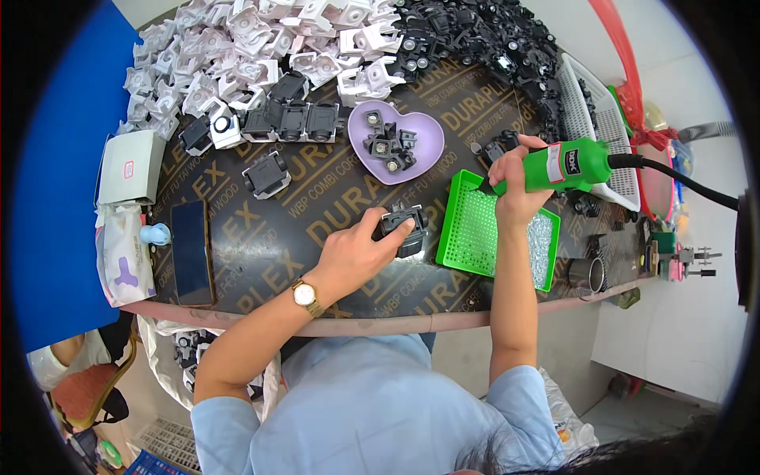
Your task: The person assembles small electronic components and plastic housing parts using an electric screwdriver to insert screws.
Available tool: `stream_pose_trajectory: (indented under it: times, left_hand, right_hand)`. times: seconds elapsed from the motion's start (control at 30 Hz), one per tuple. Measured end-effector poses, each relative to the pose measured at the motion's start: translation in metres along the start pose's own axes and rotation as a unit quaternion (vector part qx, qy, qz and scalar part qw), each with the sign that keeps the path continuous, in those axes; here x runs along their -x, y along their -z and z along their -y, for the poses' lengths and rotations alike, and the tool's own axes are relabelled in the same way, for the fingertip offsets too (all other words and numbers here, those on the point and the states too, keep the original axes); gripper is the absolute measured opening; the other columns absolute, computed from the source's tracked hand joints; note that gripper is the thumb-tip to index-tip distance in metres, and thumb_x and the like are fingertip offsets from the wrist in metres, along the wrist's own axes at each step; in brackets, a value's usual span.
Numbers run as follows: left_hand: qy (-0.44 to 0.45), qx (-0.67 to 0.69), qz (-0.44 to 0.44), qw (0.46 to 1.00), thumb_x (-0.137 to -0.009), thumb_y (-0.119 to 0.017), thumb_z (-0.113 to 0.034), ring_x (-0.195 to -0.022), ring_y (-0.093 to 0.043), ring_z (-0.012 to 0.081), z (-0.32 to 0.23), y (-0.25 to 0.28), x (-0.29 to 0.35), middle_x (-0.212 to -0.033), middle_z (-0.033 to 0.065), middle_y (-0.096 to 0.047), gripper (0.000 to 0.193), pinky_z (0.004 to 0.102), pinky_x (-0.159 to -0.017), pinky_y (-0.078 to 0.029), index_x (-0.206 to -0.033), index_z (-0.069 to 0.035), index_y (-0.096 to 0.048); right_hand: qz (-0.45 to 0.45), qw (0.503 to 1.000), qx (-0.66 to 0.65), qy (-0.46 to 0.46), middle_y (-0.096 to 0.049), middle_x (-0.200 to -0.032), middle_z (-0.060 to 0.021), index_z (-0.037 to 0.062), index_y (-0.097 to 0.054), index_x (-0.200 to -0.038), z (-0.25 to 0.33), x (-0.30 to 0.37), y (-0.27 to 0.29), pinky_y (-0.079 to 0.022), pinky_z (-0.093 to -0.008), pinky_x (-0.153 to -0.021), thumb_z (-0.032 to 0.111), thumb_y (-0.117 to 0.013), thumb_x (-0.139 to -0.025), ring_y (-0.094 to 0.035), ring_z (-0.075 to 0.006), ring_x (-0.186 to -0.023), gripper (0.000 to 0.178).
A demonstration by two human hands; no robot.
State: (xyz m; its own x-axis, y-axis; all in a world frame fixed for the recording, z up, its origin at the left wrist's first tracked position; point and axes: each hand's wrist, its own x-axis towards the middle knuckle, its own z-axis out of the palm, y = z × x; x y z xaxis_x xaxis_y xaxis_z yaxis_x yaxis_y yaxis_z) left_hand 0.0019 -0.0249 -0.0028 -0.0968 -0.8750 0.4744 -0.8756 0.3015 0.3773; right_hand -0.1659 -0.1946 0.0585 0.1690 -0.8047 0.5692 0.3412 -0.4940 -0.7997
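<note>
My left hand [355,252] grips a small black plastic housing [410,240] on the dark tabletop, thumb and fingers around it. My right hand [514,184] is wrapped round a green electric screwdriver [582,162], whose black cord runs off to the right. The tool's nose points left, above a bright green perforated tray [449,255]; its tip is hard to make out. Small silvery screws [541,241] fill the right part of that tray, partly covered by my right forearm. Beyond my left hand stands a purple heart-shaped dish [427,142] with several small black pieces in it.
White plastic parts [261,39] and black parts [467,36] are heaped along the back. A row of black-and-white assemblies [293,120] and a single one [267,174] sit left of the dish. A phone [192,253] lies left; a metal cup [586,275] stands right.
</note>
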Motion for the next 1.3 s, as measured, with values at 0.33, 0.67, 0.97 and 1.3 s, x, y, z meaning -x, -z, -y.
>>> stream_pose_trajectory:
  times: [0.33, 0.67, 0.97, 1.3]
  left_hand:
    - [0.014, 0.019, 0.015, 1.000, -0.071, -0.068, -0.013, -0.052, -0.058, 0.0200, 0.002, 0.001, 0.001, -0.100, 0.0099, -0.052, 0.051, 0.0302, -0.043, -0.050, -0.119, -0.023, -0.057]
    - [0.030, 0.037, 0.035, 0.998, -0.073, -0.068, -0.017, -0.052, -0.058, 0.0215, 0.000, 0.004, -0.001, -0.097, 0.0091, -0.049, 0.047, 0.0315, -0.043, -0.050, -0.118, -0.023, -0.056]
    - [0.067, 0.084, 0.060, 0.992, -0.071, -0.071, -0.021, -0.058, -0.058, 0.0235, 0.001, 0.005, -0.002, -0.089, 0.0077, -0.046, 0.048, 0.0344, -0.047, -0.050, -0.117, -0.023, -0.056]
    - [0.045, 0.070, 0.058, 0.995, -0.073, -0.070, -0.023, -0.067, -0.059, 0.0178, -0.001, 0.006, -0.005, -0.088, 0.0072, -0.041, 0.044, 0.0306, -0.046, -0.049, -0.114, -0.019, -0.056]
  right_hand:
    - [0.021, 0.999, 0.038, 0.013, -0.053, -0.067, -0.0043, -0.0025, -0.048, -0.107, 0.001, 0.003, -0.007, -0.041, -0.0229, -0.046, -0.007, -0.059, -0.077, -0.049, -0.0099, -0.051, 0.032]
    - [0.029, 0.998, 0.057, 0.011, -0.057, -0.071, -0.0053, -0.0015, -0.047, -0.106, 0.001, 0.003, -0.004, -0.043, -0.0230, -0.050, -0.006, -0.063, -0.077, -0.051, -0.0097, -0.054, 0.034]
    - [0.053, 0.990, -0.122, 0.046, -0.047, -0.057, -0.0042, 0.0009, -0.040, -0.116, 0.056, 0.022, -0.043, -0.040, -0.0266, -0.042, 0.034, -0.067, -0.083, -0.044, -0.0135, -0.043, 0.054]
    - [0.160, 0.981, -0.101, 0.054, -0.052, -0.062, -0.0037, -0.0007, -0.041, -0.114, 0.036, 0.043, -0.057, -0.042, -0.0247, -0.046, 0.018, -0.071, -0.080, -0.046, -0.0113, -0.048, 0.050]
